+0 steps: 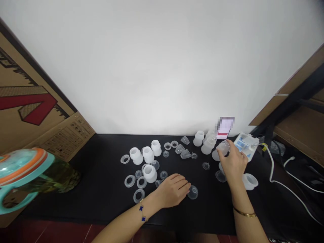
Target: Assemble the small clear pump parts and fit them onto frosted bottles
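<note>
My right hand [234, 163] pinches a translucent cup-like piece [223, 147] between thumb and fingers, at the white silicone parts on the right. My left hand [174, 190] lies palm down with its fingers stretched out. Its fingertips are beside a clear dome [193, 192]; whether they touch it I cannot tell. Left of that hand stands a white hourglass-shaped silicone piece [150, 173], among flat translucent rings [139, 195] and clear discs. A clear disc [221, 176] lies below my right hand, partly hidden by it, and a white flanged piece [250, 181] is near the right wrist.
More white hourglass-shaped pieces [148, 154] and clear ribbed cones [185, 154] stand or lie farther back. A phone [225, 128] leans on the wall beside a white box [245, 145] with a cable [272, 165]. At left are a teal-lidded bottle [32, 172] and a cardboard box [73, 135].
</note>
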Demonstrator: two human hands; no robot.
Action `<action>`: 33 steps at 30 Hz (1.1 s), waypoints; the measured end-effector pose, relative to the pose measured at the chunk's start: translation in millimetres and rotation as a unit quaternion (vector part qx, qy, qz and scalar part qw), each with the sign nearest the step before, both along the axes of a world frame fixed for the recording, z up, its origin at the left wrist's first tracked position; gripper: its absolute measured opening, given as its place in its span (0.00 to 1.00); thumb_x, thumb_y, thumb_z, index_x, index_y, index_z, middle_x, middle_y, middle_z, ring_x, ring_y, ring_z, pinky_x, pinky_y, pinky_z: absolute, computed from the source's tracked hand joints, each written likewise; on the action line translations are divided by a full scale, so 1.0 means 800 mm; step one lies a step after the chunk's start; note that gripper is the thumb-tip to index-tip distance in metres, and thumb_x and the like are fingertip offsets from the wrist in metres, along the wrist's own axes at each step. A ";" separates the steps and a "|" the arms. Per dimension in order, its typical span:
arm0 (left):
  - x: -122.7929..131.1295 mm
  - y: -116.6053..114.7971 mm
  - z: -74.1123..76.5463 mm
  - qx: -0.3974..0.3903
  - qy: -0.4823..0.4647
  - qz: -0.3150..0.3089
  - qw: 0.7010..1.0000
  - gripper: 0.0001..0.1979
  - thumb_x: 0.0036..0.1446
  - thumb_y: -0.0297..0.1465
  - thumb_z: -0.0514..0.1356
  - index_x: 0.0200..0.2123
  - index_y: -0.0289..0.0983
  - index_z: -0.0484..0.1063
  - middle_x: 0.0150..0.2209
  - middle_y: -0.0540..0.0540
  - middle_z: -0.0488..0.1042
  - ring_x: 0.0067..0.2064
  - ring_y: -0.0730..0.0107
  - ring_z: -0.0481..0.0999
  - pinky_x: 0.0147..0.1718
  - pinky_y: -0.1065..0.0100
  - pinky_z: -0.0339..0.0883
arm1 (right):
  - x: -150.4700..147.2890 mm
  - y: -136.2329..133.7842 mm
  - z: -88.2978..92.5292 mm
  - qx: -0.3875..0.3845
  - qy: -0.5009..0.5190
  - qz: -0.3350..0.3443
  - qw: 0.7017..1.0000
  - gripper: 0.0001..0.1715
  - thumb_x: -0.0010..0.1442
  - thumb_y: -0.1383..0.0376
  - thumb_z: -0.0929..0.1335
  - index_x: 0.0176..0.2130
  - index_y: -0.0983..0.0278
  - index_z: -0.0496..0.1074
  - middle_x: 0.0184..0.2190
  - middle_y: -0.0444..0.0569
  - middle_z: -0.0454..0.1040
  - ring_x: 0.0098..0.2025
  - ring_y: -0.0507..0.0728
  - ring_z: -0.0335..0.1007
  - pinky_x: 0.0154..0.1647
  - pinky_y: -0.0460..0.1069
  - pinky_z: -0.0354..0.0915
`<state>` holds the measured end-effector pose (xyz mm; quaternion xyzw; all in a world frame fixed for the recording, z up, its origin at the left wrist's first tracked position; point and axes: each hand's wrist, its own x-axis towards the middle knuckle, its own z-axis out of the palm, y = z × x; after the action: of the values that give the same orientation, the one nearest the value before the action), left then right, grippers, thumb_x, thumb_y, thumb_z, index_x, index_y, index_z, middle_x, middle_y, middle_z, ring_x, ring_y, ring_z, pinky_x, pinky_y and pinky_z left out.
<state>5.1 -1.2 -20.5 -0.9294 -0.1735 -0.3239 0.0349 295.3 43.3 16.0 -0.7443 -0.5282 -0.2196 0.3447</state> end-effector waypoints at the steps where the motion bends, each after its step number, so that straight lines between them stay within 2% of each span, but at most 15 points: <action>1: 0.000 0.000 0.000 0.000 0.001 0.000 1.000 0.09 0.67 0.28 0.58 0.47 0.33 0.75 0.41 0.44 0.83 0.45 0.65 0.81 0.49 0.63 0.74 | 0.000 0.000 0.000 -0.004 0.003 -0.003 1.000 0.28 0.66 0.57 0.62 0.60 0.65 0.68 0.52 0.59 0.79 0.49 0.66 0.75 0.58 0.60 0.55; 14: 0.000 0.000 -0.003 -0.010 0.004 0.003 1.000 0.09 0.67 0.28 0.57 0.47 0.34 0.76 0.40 0.43 0.83 0.45 0.65 0.81 0.48 0.63 0.75 | -0.005 -0.002 0.005 -0.018 0.012 -0.027 0.999 0.31 0.64 0.57 0.63 0.63 0.65 0.65 0.51 0.59 0.79 0.48 0.66 0.75 0.58 0.61 0.56; 28: 0.000 0.000 -0.001 -0.017 0.003 0.003 1.000 0.09 0.68 0.29 0.57 0.47 0.34 0.76 0.40 0.44 0.83 0.45 0.65 0.81 0.48 0.63 0.74 | -0.007 -0.004 0.007 0.003 0.001 -0.005 1.000 0.29 0.63 0.60 0.63 0.62 0.63 0.65 0.56 0.60 0.74 0.52 0.68 0.71 0.59 0.63 0.54; 33: 0.000 0.000 0.000 -0.021 0.011 -0.001 1.000 0.09 0.68 0.28 0.57 0.47 0.34 0.76 0.41 0.43 0.82 0.45 0.65 0.81 0.49 0.64 0.74 | -0.011 -0.004 0.011 0.023 0.006 -0.005 1.000 0.31 0.63 0.59 0.64 0.63 0.64 0.64 0.59 0.62 0.71 0.57 0.71 0.67 0.60 0.66 0.53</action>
<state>4.9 -1.0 -20.9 -0.9337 -0.1785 -0.3100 0.0172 286.2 39.9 24.7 -0.7403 -0.5171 -0.2293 0.3633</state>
